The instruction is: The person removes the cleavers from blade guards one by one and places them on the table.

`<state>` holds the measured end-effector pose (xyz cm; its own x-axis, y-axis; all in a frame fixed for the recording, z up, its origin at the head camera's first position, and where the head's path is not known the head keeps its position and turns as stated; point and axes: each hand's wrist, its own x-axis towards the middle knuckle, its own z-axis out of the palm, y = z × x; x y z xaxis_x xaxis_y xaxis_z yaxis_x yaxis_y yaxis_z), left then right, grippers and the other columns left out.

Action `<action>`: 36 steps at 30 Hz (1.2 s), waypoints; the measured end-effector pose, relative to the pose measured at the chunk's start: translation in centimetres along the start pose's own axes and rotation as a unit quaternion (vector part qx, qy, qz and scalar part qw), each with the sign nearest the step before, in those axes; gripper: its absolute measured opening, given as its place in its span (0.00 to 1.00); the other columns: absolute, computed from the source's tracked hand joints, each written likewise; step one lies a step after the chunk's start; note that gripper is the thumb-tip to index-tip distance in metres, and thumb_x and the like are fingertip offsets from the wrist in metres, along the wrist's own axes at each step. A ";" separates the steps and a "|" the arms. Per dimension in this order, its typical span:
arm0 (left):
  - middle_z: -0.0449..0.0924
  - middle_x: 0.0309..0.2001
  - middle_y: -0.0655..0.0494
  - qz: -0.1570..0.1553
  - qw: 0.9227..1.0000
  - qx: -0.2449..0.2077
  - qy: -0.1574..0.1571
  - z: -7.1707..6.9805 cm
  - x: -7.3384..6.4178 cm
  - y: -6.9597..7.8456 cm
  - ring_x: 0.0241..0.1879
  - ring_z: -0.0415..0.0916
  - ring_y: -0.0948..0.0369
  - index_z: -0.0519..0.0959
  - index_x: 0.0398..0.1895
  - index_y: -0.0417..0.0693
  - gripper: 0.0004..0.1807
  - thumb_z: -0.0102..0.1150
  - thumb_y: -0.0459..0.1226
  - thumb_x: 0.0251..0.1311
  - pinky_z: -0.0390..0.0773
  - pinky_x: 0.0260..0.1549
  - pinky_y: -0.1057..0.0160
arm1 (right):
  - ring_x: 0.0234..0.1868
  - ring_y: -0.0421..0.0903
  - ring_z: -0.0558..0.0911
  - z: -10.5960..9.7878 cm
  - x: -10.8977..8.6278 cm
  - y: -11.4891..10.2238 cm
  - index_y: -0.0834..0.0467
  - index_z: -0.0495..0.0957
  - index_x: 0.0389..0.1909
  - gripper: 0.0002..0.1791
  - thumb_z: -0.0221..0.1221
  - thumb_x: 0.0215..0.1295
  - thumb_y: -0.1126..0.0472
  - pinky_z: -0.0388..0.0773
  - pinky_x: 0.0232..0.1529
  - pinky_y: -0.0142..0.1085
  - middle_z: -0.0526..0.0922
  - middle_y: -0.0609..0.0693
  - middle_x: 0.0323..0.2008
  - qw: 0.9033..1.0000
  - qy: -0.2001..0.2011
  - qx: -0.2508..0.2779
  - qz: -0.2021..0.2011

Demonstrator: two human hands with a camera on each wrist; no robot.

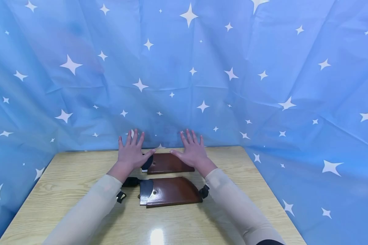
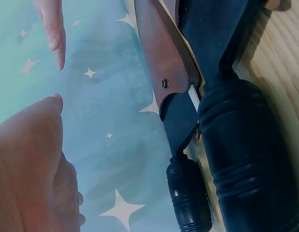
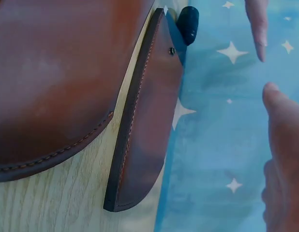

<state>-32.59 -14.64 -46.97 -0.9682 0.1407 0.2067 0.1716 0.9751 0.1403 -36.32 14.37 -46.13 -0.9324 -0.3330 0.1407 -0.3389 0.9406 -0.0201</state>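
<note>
Two cleavers in brown leather sheaths lie one behind the other on the table: the near cleaver (image 1: 174, 193) and the far cleaver (image 1: 168, 164). Both blades show dark metal past the sheath ends. On the left side, the left wrist view shows the near one's thick black ridged handle (image 2: 251, 159) and the far one's handle (image 2: 189, 195). My left hand (image 1: 130, 156) and right hand (image 1: 194, 153) are held out over the far cleaver, fingers spread and straight, thumbs pointing at each other with a gap between. Neither holds anything. Parts of the far sheath are hidden behind them.
The wooden table (image 1: 79, 190) ends at a blue cloth (image 1: 171, 68) with white stars, which hangs behind it and along both sides. Small black wrist devices (image 1: 204, 191) sit under the light sleeves (image 1: 89, 207).
</note>
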 end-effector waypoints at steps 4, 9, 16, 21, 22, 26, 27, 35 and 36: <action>0.38 0.90 0.37 0.002 1.000 0.002 0.000 0.1 -0.1 -0.1 0.88 0.34 0.36 0.47 0.92 0.47 0.56 0.43 0.74 0.77 0.35 0.80 0.24 | 0.90 0.61 0.41 -0.1 -0.2 0.2 0.49 0.44 0.93 0.58 0.44 0.75 0.17 0.32 0.84 0.66 0.42 0.56 0.91 1.000 0.006 0.003 0.000; 0.37 0.90 0.38 0.005 1.000 0.002 -0.002 0.3 -0.1 -0.1 0.88 0.33 0.37 0.47 0.93 0.48 0.56 0.44 0.73 0.77 0.36 0.80 0.24 | 0.90 0.62 0.42 -0.1 -0.5 0.5 0.49 0.45 0.93 0.58 0.44 0.75 0.17 0.33 0.84 0.66 0.44 0.56 0.91 1.000 0.019 0.003 -0.004; 0.36 0.90 0.38 0.010 1.000 0.000 -0.003 -0.2 -0.9 0.0 0.89 0.32 0.37 0.45 0.93 0.50 0.56 0.44 0.73 0.77 0.33 0.80 0.25 | 0.90 0.61 0.39 -0.1 -1.7 0.5 0.49 0.40 0.93 0.60 0.43 0.74 0.16 0.32 0.85 0.63 0.41 0.56 0.91 1.000 0.011 -0.006 -0.016; 0.37 0.90 0.38 0.014 1.000 -0.008 0.009 -0.6 -2.2 0.0 0.88 0.33 0.37 0.44 0.93 0.50 0.56 0.44 0.74 0.77 0.33 0.80 0.25 | 0.90 0.58 0.35 0.0 -2.8 0.5 0.47 0.37 0.92 0.60 0.45 0.74 0.16 0.30 0.86 0.60 0.37 0.53 0.90 1.000 0.011 -0.004 -0.025; 0.37 0.90 0.38 0.016 1.000 -0.008 0.012 -0.6 -2.5 0.0 0.88 0.34 0.37 0.45 0.93 0.50 0.56 0.45 0.73 0.77 0.33 0.80 0.25 | 0.90 0.57 0.34 0.0 -3.0 0.5 0.47 0.37 0.92 0.60 0.46 0.74 0.16 0.30 0.86 0.59 0.36 0.53 0.90 1.000 0.011 0.000 -0.027; 0.40 0.90 0.37 0.025 0.999 -0.012 0.018 -0.7 -3.9 0.1 0.88 0.36 0.36 0.48 0.92 0.48 0.55 0.47 0.71 0.78 0.36 0.80 0.24 | 0.90 0.56 0.32 0.1 -4.0 0.4 0.47 0.37 0.92 0.60 0.43 0.73 0.15 0.30 0.86 0.59 0.35 0.52 0.90 0.999 0.008 -0.006 -0.037; 0.40 0.90 0.37 0.026 0.999 -0.009 0.018 -0.7 -4.2 0.1 0.88 0.36 0.36 0.48 0.92 0.47 0.55 0.47 0.71 0.78 0.36 0.79 0.24 | 0.90 0.55 0.31 0.2 -4.3 0.3 0.47 0.37 0.92 0.61 0.41 0.73 0.14 0.30 0.86 0.58 0.35 0.52 0.90 0.999 0.005 -0.011 -0.038; 0.36 0.90 0.39 0.036 0.999 -0.008 0.015 0.4 -6.1 -0.2 0.89 0.31 0.38 0.47 0.93 0.49 0.55 0.49 0.71 0.78 0.33 0.80 0.24 | 0.90 0.57 0.35 1.1 -6.3 0.1 0.50 0.40 0.92 0.60 0.42 0.75 0.15 0.30 0.86 0.60 0.37 0.54 0.90 0.998 -0.002 0.000 -0.062; 0.36 0.90 0.39 0.036 0.999 -0.010 0.017 0.5 -6.3 -0.2 0.89 0.32 0.38 0.47 0.92 0.49 0.55 0.51 0.70 0.77 0.34 0.80 0.24 | 0.90 0.57 0.36 1.2 -6.5 0.0 0.51 0.42 0.92 0.60 0.42 0.75 0.16 0.31 0.86 0.60 0.38 0.54 0.90 0.998 0.000 0.002 -0.065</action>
<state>-26.59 -15.61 -48.82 -0.9467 0.2034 0.2497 0.2440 0.9591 0.1438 -30.40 16.45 -48.19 -0.8809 -0.4515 0.1421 -0.4568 0.8895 -0.0057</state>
